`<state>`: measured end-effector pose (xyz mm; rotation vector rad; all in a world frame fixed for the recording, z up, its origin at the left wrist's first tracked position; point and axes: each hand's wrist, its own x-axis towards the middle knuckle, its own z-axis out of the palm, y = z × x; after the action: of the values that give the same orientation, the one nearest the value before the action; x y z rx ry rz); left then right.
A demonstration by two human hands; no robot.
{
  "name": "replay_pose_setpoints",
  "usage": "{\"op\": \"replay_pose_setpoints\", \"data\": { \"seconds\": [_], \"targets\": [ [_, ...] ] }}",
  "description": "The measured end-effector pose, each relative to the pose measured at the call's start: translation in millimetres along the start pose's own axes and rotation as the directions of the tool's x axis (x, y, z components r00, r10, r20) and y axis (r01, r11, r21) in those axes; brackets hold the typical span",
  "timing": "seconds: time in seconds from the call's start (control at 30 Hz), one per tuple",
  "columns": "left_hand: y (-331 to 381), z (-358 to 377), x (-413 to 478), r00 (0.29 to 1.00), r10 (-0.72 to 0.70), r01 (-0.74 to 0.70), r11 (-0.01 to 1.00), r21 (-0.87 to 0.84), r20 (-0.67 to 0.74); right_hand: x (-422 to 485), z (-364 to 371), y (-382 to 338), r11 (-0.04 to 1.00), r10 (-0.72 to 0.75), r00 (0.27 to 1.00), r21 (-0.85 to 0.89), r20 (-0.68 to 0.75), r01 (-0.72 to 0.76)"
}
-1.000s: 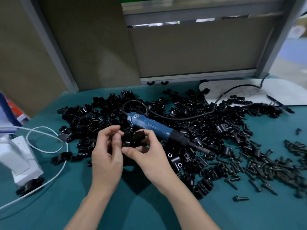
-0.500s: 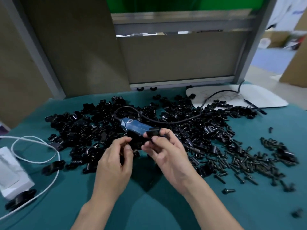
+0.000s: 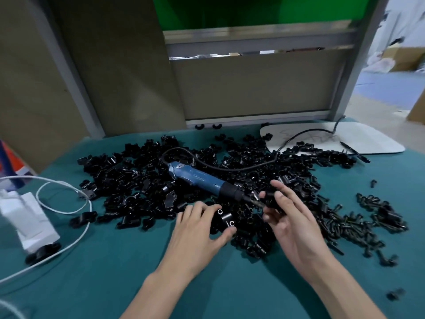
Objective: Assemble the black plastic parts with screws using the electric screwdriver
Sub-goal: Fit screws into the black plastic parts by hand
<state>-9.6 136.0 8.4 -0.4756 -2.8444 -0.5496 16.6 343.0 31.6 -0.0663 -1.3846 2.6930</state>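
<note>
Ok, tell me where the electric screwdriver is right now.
Head view, centre: the screwdriver lies on the pile of black parts, its tip just left of the right hand and beyond the left hand.

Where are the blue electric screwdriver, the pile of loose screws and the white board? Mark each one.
Electric screwdriver (image 3: 197, 178): head view, on its blue body.
Pile of screws (image 3: 349, 229): head view, middle of the heap.
White board (image 3: 372, 139): head view, on its bare right part.
</note>
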Motion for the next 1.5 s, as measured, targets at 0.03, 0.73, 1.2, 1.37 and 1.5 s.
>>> {"op": "replay_pose_setpoints", "data": {
  "seconds": [0.03, 0.73, 1.2, 1.37, 1.5],
  "targets": [
    [-0.1, 0.1, -0.7, 1.000, 0.008, -0.008, 1.000, -0.024, -0.011, 0.6, 0.0, 2.0, 1.000, 0.010, 1.000, -0.007, 0.017, -0.010],
    [34.6, -0.2, -19.3, 0.996, -0.084, 0.064, 0.326, -0.943, 0.038, -8.5, 11.2, 16.3, 0.927, -0.007, 0.983, -0.368, 0.184, 0.075],
    [34.5, 1.3, -15.7, 0.995, -0.099, 0.018, 0.270, -0.963, -0.009, -10.8, 11.3, 18.9, 0.877, -0.010, 0.970, -0.464, 0.244, 0.126],
    [35.8, 0.6, -16.3, 0.997, -0.081, 0.011, 0.285, -0.958, -0.012, -11.8, 11.2, 17.1, 0.884, -0.015, 0.974, -0.453, 0.225, 0.118],
    [35.5, -0.7, -19.1, 0.983, -0.169, 0.001, 0.407, -0.913, -0.074, -7.7, 9.1, 14.8, 0.955, -0.018, 0.985, -0.289, 0.172, 0.068]
  ]
}}
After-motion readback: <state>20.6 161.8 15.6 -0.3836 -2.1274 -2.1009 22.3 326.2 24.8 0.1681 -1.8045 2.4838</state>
